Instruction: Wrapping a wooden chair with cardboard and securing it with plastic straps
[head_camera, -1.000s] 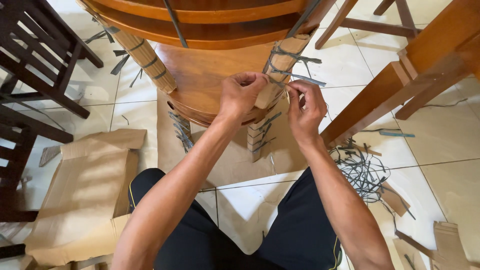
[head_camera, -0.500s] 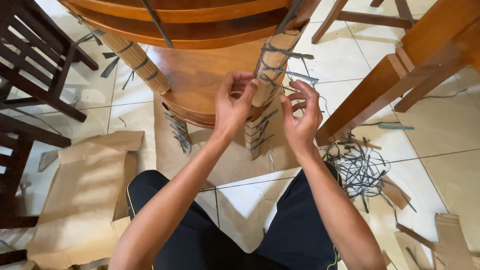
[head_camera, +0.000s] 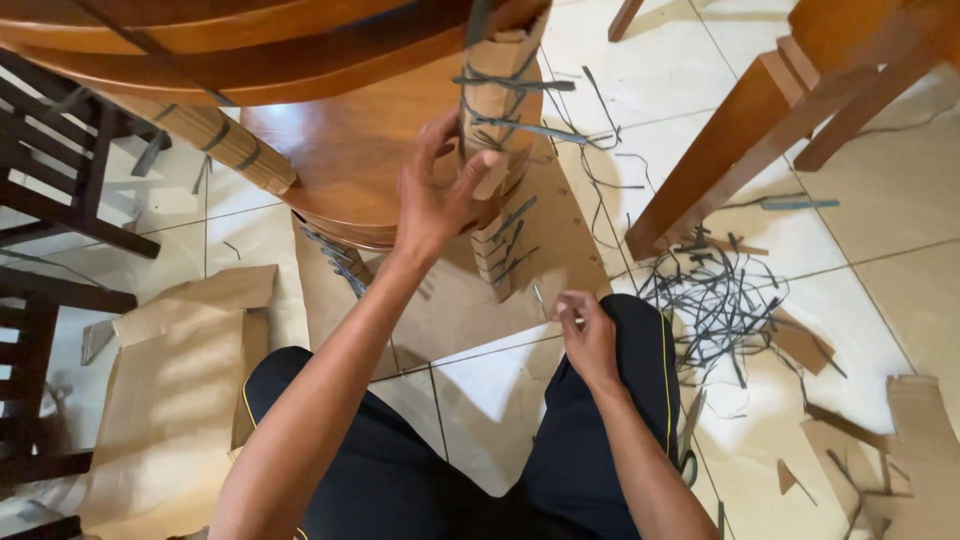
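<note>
On a tiled floor, a seated person's left hand (head_camera: 437, 195) clasps a cardboard-wrapped table leg (head_camera: 497, 90) bound with grey straps (head_camera: 515, 128), thumb and fingers closed around the wrapping just below the strapping. Down near the knee, the right hand (head_camera: 588, 335) is pinched shut on what looks like a thin strap end, though the item is too small to tell for certain. Doing this well seems to call for holding the cardboard firmly flat against the leg while keeping the strap taut, clear of the loose strap scraps (head_camera: 715, 300) lying beside.

Glossy wood chair (head_camera: 340, 150), matt cardboard-wrapped leg (head_camera: 497, 100), perhaps plastic straps (head_camera: 520, 128)
</note>
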